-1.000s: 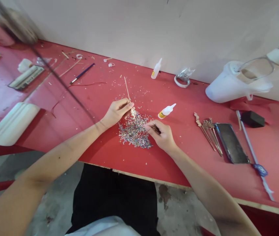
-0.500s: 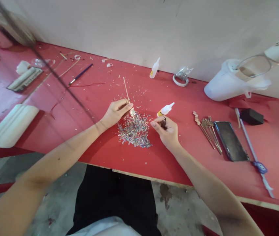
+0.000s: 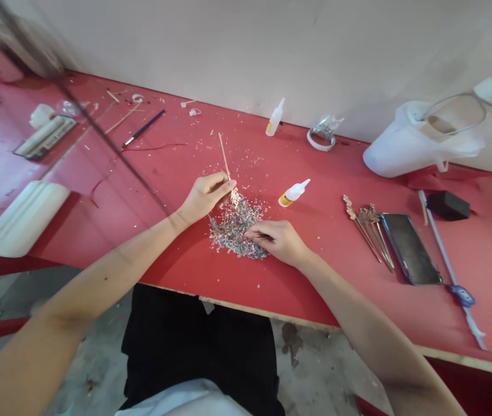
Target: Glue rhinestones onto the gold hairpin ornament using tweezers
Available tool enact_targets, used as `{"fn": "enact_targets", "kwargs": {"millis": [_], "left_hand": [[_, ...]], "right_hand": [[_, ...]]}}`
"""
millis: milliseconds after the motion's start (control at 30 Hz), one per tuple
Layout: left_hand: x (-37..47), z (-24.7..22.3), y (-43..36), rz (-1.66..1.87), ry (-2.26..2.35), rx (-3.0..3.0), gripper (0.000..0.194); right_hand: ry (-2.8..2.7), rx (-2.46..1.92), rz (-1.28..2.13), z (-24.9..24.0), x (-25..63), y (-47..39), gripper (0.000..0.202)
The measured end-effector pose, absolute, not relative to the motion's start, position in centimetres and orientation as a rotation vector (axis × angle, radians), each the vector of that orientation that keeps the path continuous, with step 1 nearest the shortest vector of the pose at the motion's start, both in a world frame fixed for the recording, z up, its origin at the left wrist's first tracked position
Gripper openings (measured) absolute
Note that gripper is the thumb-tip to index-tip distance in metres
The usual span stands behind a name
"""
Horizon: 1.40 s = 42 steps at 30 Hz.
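Left hand (image 3: 205, 197) has the thin gold metal hairpin stick (image 3: 225, 157) pinched between thumb and fingertips low down near its decorated end, long shaft angling up and away toward the wall. Looks light and bendy, so holding close to the head seems right. Right hand (image 3: 277, 240) is curled palm-down, fingertips closed on something small and dark at the pile of tiny glittery sequins (image 3: 234, 228). I can't tell what it is. Those bits look feather-light and scatter easily over the red tabletop (image 3: 176, 173).

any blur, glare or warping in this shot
Head view: dark streak at upper left is blurred; table edge and wall line bow from wide-angle warping; soft, even light, faint shadow under left hand; phone screen shows dull reflection; glitter pile sharp.
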State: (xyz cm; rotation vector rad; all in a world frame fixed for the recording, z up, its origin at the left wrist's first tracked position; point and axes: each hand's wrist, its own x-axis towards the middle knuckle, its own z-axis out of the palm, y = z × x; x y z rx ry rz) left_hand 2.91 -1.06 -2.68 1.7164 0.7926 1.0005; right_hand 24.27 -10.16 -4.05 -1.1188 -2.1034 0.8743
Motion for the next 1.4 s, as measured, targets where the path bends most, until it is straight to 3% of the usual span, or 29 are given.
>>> {"fn": "enact_targets", "kwargs": {"millis": [433, 1033, 1400], "left_hand": [[3.0, -2.8, -1.1, 0.977, 0.766, 1.697, 0.039], [3.0, -2.7, -1.2, 0.966, 0.774, 1.743, 0.038], [3.0, -2.8, -1.1, 0.980, 0.753, 1.737, 0.039]], "right_hand": [[-2.283, -1.166, 0.646, -4.1, 24.0, -10.3, 0.027], [-2.175, -1.322, 0.812, -3.1, 24.3, -10.7, 0.026], [-2.334, -1.222, 0.663, -3.1, 25.5, -9.6, 0.023]]}}
